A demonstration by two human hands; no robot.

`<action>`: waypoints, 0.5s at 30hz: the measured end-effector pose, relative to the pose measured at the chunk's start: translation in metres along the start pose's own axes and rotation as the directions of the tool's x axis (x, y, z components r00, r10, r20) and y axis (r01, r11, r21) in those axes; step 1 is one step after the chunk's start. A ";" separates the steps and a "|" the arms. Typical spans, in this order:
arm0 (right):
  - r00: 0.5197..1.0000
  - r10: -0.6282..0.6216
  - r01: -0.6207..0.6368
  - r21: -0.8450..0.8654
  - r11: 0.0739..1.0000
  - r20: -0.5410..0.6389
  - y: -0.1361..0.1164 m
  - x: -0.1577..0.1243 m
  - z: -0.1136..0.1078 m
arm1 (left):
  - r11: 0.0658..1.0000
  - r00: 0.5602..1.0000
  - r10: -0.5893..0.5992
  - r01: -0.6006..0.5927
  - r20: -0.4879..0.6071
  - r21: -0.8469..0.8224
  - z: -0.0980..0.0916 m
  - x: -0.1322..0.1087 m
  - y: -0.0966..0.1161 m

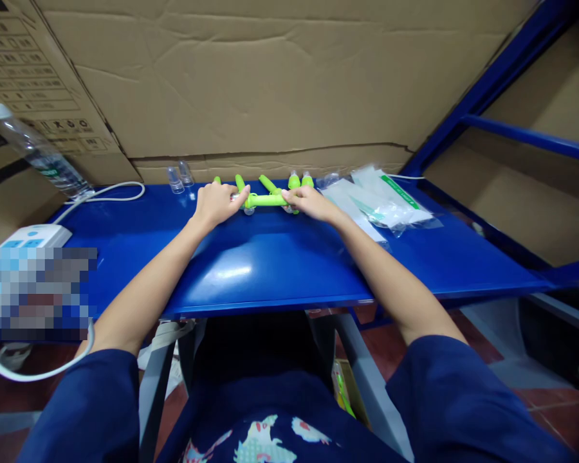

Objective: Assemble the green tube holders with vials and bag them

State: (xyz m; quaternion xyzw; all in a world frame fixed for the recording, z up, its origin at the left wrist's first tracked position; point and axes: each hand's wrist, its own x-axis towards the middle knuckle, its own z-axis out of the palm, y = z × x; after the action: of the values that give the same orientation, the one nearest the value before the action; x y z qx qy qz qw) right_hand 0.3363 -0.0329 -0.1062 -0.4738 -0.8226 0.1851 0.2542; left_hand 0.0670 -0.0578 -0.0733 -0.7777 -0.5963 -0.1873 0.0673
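A bright green tube-like stick lies level between my two hands over the back of the blue table. My right hand is closed, thumb and fingers pinching its right end. At the other end, my left hand has its thumb and fingers closed around the stick's tip, partly hiding it. Just behind are more green sticks, one near my left thumb and another lying slanted. Two green pieces with clear tips stand beside my right fingers. Clear plastic caps stand left of my left hand.
Clear plastic packets with a green label lie right on the blue table. A water bottle leans at the left, near a white power strip and its cable. Cardboard walls the back; a blue frame borders the right.
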 end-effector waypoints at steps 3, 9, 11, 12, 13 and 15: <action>0.973 -0.102 0.072 -0.145 0.987 -0.206 -0.006 -0.001 0.006 | 0.996 0.999 -0.039 0.039 0.002 -0.085 0.001 0.003 -0.002; 0.903 -0.309 0.167 -0.420 0.892 -0.299 -0.023 -0.009 0.007 | 0.867 0.976 -0.048 0.147 0.212 -0.477 0.004 0.009 -0.008; 0.894 -0.323 0.135 -0.502 0.854 -0.310 -0.023 -0.009 0.005 | 0.851 0.975 -0.021 0.133 0.221 -0.509 0.003 0.008 -0.005; 0.892 -0.322 0.112 -0.535 0.838 -0.318 -0.021 -0.009 0.005 | 0.862 0.980 -0.010 0.109 0.198 -0.496 0.003 0.007 -0.003; 0.890 -0.316 0.086 -0.559 0.825 -0.329 -0.020 -0.009 0.004 | 0.880 0.987 0.000 0.078 0.162 -0.469 0.002 0.005 -0.001; 0.888 -0.293 0.037 -0.580 0.814 -0.354 -0.018 -0.009 0.004 | 0.915 0.997 0.018 0.016 0.081 -0.403 0.001 0.003 0.004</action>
State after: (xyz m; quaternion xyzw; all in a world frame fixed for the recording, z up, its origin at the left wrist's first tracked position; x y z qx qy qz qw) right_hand 0.3260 -0.0497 -0.1017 -0.4806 -0.8029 -0.1950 0.2938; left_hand 0.0720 -0.0560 -0.0731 -0.7824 -0.5467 -0.2737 -0.1189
